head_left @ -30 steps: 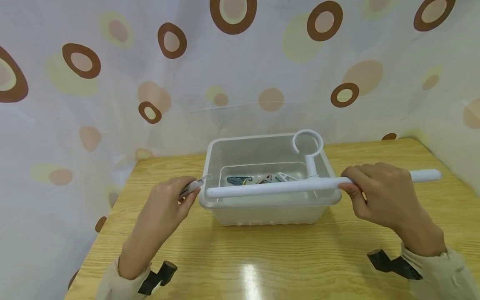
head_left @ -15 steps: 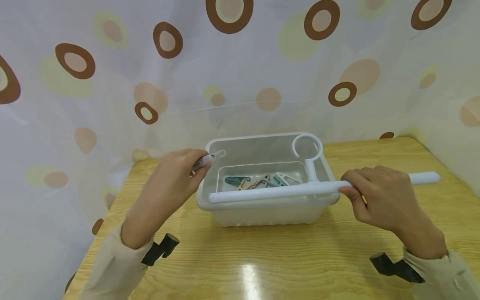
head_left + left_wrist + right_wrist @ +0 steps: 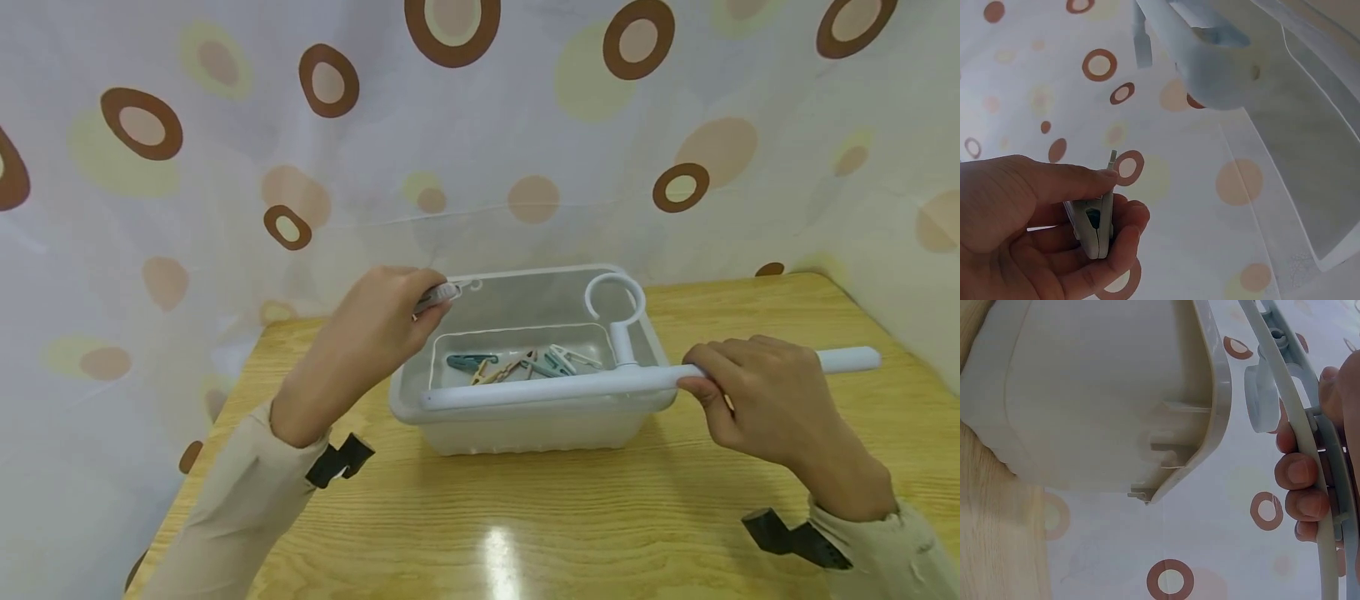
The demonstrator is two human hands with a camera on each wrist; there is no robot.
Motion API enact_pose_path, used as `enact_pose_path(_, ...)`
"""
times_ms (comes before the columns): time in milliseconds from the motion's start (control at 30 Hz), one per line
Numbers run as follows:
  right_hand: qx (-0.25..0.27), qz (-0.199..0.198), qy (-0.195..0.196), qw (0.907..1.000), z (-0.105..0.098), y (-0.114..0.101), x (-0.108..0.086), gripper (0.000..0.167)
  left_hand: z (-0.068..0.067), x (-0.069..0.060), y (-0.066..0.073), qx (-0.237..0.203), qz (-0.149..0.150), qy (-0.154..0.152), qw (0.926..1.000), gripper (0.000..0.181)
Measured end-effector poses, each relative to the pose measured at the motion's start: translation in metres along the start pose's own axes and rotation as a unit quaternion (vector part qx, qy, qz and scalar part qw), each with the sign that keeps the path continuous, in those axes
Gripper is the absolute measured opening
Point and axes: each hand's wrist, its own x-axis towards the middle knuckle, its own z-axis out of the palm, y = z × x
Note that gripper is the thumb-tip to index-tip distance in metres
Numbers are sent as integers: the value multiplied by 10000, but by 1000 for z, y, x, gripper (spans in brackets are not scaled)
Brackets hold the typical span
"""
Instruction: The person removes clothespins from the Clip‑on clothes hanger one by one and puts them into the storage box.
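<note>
My left hand [image 3: 378, 329] pinches a pale grey clothespin [image 3: 438, 294] above the left rear part of a translucent plastic bin [image 3: 525, 432]. A small clear hook sticks out from the clothespin's end. In the left wrist view the thumb lies across the clothespin [image 3: 1094, 231], with fingers curled beneath it. My right hand [image 3: 765, 400] grips a white clothes hanger [image 3: 540, 389] by its straight bar, right of the bin. The bar spans the bin's front, and its open ring hook points up. In the right wrist view fingers [image 3: 1307, 503] wrap round the hanger's rails.
Several clothespins [image 3: 517, 365] in teal, tan and white lie on the bin's floor. The bin stands on a wooden table [image 3: 450, 533] near its back edge. A patterned cloth [image 3: 480, 133] hangs behind and at both sides.
My left hand has moved up and right with the clothespin, from beside the bin's left rim to above its rear. The hanger's left end has dipped slightly; my right hand keeps its grip.
</note>
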Motion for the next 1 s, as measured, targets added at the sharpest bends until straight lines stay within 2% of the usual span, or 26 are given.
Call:
enact_pose_path(167,41,28,-159,9999,-1,4,-5,54,1,11,3,-59,104,-83,9999,6)
enact_pose_path(400,-60,17,-96,9999,-5,8,-7,53,2,25,5,-71,118,-209,9997,7)
enact_pose_path(700,-101,-47,21,9999,-10,9,-4,52,6,37,1,-20,119,-351,9993,8)
enact_pose_path(1000,-56,14,-179,9998,-12,8,-6,53,10,50,-4,80,333,-398,9986,16)
